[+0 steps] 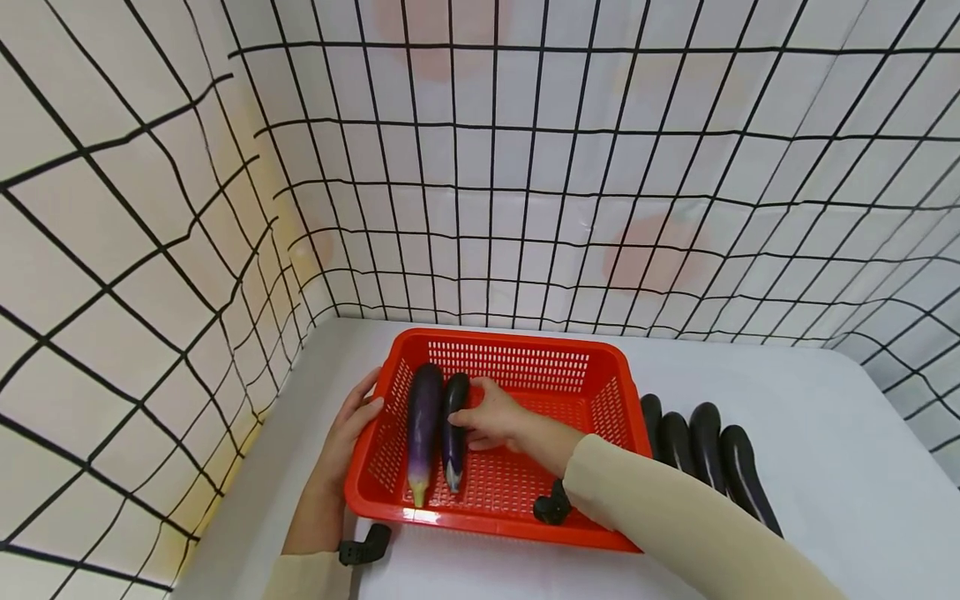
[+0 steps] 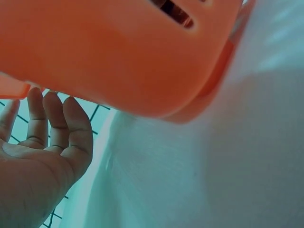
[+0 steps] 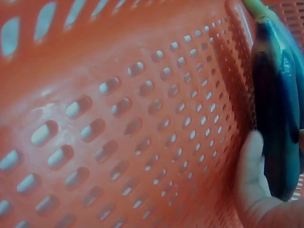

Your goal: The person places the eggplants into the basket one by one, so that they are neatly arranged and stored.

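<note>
1. As I watch from far away, I see a white wall with black lines, running down the left side and along the back.
2. Next I find the left hand by the left end of the red basket. Its fingers are loose and a bit bent, and they touch the edge. A little black camera sits on that wrist.
3. Inside the basket, near its left end, I see a big eggplant. Its pale stem points toward the person.
4. Just right of it lies a small eggplant, darker and thinner, also in the basket.
5. I have the right hand reaching into the basket. Its thumb and fingers pinch the small eggplant from both sides. The arm wears a cream sleeve.
6. Past the basket's right end, I see four dark eggplants side by side on the white table, partly behind the sleeve.
</note>
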A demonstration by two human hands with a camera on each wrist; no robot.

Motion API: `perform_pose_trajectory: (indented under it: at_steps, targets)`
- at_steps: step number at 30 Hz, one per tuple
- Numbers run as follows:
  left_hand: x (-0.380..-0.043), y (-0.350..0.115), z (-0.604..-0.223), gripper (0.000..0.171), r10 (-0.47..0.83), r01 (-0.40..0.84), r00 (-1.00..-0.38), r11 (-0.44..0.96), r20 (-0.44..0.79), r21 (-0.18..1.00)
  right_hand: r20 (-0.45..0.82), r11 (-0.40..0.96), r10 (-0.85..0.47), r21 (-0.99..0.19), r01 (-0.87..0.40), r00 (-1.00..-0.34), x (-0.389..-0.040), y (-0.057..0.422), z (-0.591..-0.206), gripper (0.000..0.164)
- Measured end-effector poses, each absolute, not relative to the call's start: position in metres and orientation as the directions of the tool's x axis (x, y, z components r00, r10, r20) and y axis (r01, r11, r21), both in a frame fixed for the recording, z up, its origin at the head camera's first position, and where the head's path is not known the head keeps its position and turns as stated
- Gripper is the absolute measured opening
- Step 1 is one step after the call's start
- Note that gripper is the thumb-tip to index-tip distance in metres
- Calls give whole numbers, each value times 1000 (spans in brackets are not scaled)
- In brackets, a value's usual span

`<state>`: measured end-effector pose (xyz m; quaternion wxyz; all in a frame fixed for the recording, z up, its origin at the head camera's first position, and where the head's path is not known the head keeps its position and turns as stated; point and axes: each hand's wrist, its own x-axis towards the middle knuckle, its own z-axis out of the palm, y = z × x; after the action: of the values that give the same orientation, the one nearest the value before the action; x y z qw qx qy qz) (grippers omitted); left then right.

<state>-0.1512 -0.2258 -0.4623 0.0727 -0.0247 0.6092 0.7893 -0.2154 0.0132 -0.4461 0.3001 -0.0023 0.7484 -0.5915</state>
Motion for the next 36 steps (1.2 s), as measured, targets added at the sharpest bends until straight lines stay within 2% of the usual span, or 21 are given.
perform_pose_trajectory:
  at_steps: [11,28,36]
  targets:
    - [-150,-226,-463,55,106,-152,-986,-267,-128,951,-415,312,-371,-898,309,-831,-212,13,-446,81]
    - [-150,-225,-461,57,109,-162,-985,-276,-136,947,-444,390,-353,-870,302,-824,-215,18,-443,80]
    - [-151,-226,-462,56,102,-158,-986,-264,-135,952,-406,418,-272,-866,273,-872,-220,22,-427,77]
